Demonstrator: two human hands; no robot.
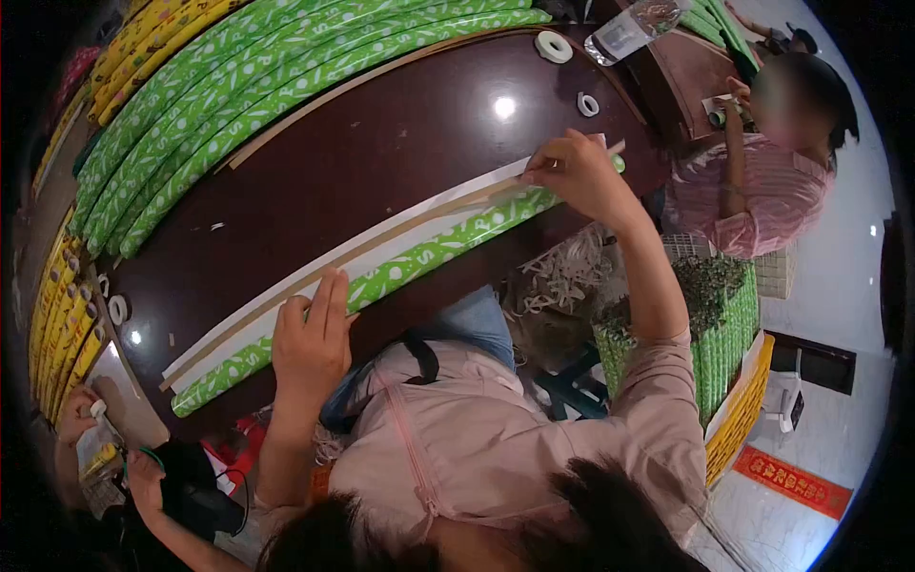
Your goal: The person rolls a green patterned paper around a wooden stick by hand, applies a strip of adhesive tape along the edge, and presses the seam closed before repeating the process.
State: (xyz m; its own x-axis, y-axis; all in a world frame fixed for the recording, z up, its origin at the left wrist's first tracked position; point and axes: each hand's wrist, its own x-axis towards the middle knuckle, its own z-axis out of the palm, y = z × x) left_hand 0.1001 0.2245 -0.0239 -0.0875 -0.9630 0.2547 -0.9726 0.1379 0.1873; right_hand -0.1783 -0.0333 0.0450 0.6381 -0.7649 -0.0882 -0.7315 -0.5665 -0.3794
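Note:
A long roll of green wrapping paper [429,255] with white print lies slantwise along the table's near side, its white inner side partly turned out. A narrow tan strip [381,238] runs along that white edge. My left hand [313,336] rests on the roll left of its middle, fingers stretched out and touching the paper and strip. Towards the roll's right end, my right hand [579,176] pinches at the strip with thumb and forefinger. Its fingers partly hide the exact spot they grip.
Several finished green rolls [286,71] line the table's [315,181] far edge, with yellow rolls [67,315] at left. White tape rolls [553,46] and a plastic bottle [634,33] lie at far right. One co-worker [762,162] sits right; another's hands [143,481] show lower left.

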